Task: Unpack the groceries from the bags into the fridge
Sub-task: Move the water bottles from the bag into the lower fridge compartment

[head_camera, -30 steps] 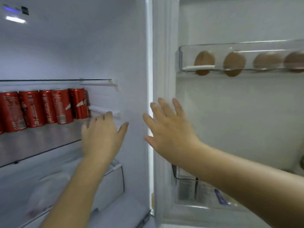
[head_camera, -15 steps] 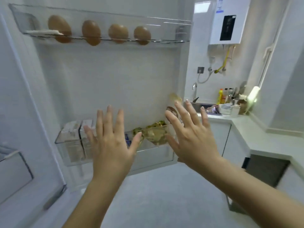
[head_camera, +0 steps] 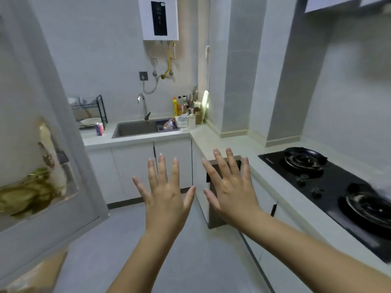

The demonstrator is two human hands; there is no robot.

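Ahead, counted two hands raised over the floor, backs to camera: left hand (head_camera: 167, 193) and right hand (head_camera: 230, 187), side by side and not touching, fingers straight and spread, grasping nothing. Saw fridge door (head_camera: 53, 70) standing open at far left, with one door bin (head_camera: 70, 187) holding leafy greens (head_camera: 23, 197). Logged one sink (head_camera: 135, 127) with one tap (head_camera: 143, 104) set in the bench (head_camera: 222, 142), one dish rack (head_camera: 93, 108), two burners on the black hob (head_camera: 330, 187), one wall heater (head_camera: 159, 17).

The white fridge door (head_camera: 25, 70) stands open at far left; its clear door bin (head_camera: 70, 182) holds green leafy vegetables (head_camera: 25, 195).
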